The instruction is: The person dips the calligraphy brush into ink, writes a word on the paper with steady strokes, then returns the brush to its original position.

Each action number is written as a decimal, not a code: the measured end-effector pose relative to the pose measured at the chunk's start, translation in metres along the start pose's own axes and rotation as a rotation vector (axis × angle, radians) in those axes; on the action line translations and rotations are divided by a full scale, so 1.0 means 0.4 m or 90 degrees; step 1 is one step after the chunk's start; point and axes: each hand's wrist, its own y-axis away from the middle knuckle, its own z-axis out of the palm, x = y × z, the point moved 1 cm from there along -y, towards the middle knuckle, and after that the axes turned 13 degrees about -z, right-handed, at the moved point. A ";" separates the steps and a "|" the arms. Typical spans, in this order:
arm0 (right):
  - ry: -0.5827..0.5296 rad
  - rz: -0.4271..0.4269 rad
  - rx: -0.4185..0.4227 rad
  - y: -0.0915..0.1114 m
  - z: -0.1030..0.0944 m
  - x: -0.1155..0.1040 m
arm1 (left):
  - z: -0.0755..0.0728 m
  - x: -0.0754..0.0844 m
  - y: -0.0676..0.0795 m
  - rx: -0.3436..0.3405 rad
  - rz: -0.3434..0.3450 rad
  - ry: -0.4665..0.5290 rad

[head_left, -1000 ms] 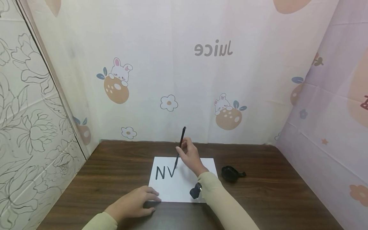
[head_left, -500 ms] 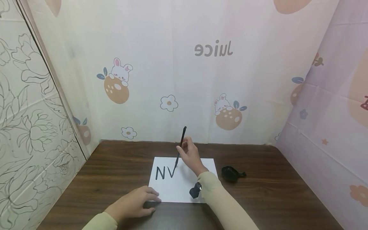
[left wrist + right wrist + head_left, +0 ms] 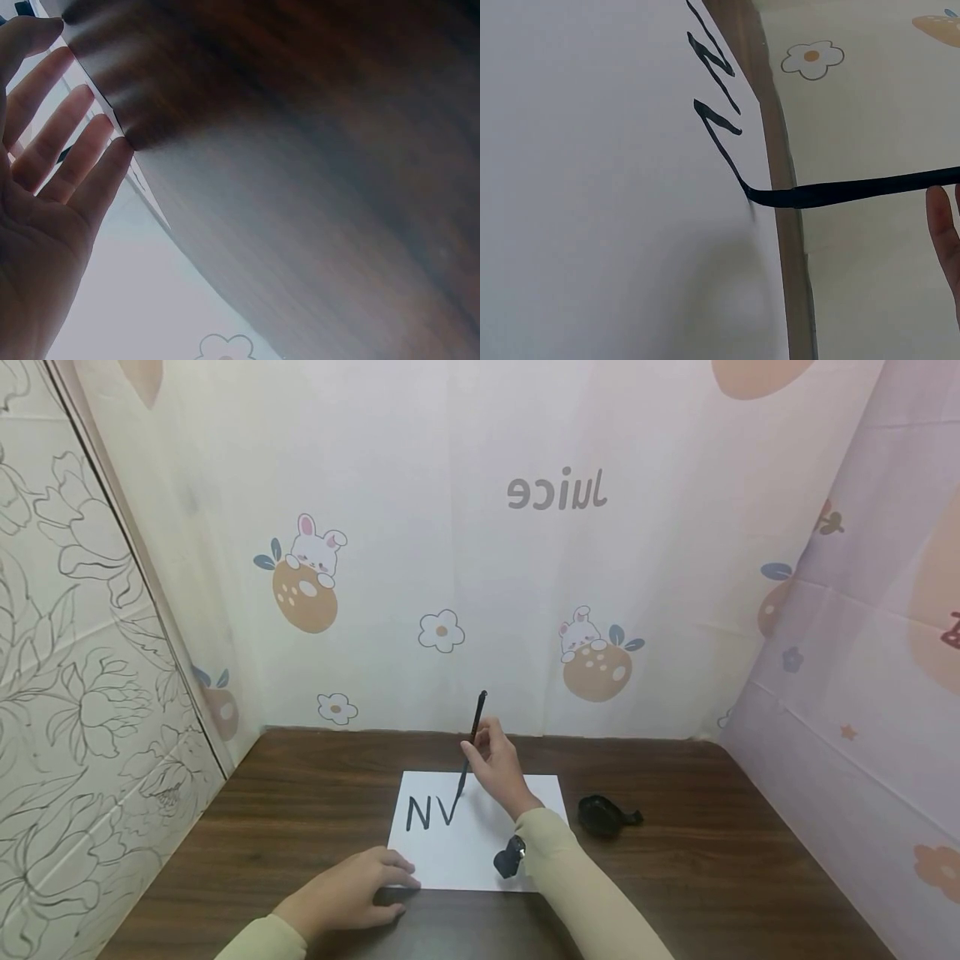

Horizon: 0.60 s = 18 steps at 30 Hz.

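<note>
- Pinching the dark brush (image 3: 477,714): right hand (image 3: 501,768), thumb and fingers on the shaft, above the upper part of the white sheet (image 3: 457,860).
- Brush stands steep, top end leaning slightly right; bristle tip touches the sheet at the upper end of the V's (image 3: 447,811) right stroke — contact clear in the right wrist view.
- Black N (image 3: 417,814) sits just left of the V, both in the sheet's upper left area.
- Left hand (image 3: 352,887): fingers spread, fingertips at the sheet's lower left corner, thumb on the tabletop (image 3: 300,810).
- Sheet lies flat on the dark wood tabletop.
- Black dish (image 3: 600,815) with a short handle sits just right of the sheet, not touching; can't tell contents.
- Black device (image 3: 510,858) on the right wrist, pale sleeve (image 3: 592,885) behind it.
- Printed cloth (image 3: 480,560) hangs behind the tabletop.
</note>
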 end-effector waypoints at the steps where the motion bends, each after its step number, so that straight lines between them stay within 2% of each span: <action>1: 0.000 0.000 0.000 0.000 0.000 0.000 | 0.000 0.000 0.000 0.002 0.002 -0.001; 8: 0.002 -0.001 0.000 0.000 -0.001 0.000 | 0.000 0.000 0.001 0.010 0.012 -0.006; 18: 0.009 0.006 0.000 -0.001 -0.003 0.000 | 0.000 -0.001 0.001 -0.002 0.000 -0.004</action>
